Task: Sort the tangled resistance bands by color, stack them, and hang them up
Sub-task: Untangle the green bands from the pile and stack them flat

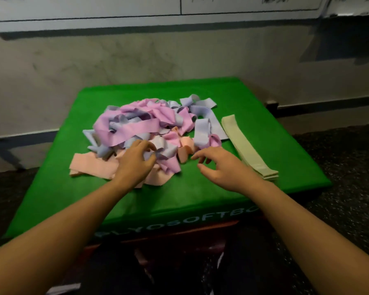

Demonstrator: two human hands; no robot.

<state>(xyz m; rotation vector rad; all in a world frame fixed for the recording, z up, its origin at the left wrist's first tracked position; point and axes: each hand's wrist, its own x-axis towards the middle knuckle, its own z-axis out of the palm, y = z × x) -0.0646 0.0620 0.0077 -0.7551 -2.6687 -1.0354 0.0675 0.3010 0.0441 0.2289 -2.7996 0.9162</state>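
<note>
Sorting step, partly done. Green stack (248, 146) laid flat at right of counter (200, 194); pile (149, 128) at centre, tangled.

Left hand (134, 161) pinches lilac band (165, 149) at near edge. Right hand (218, 167) released, grasping nothing.

Next: free the lilac band without dragging pink ones.

A single head-worn camera looked forward and steeply down from close above the green bench (200, 194), wide-angled, so both forearms ran in from the bottom corners. It faced a pale wall (136, 60) beyond; the floor (349, 158) showed at the right.
</note>
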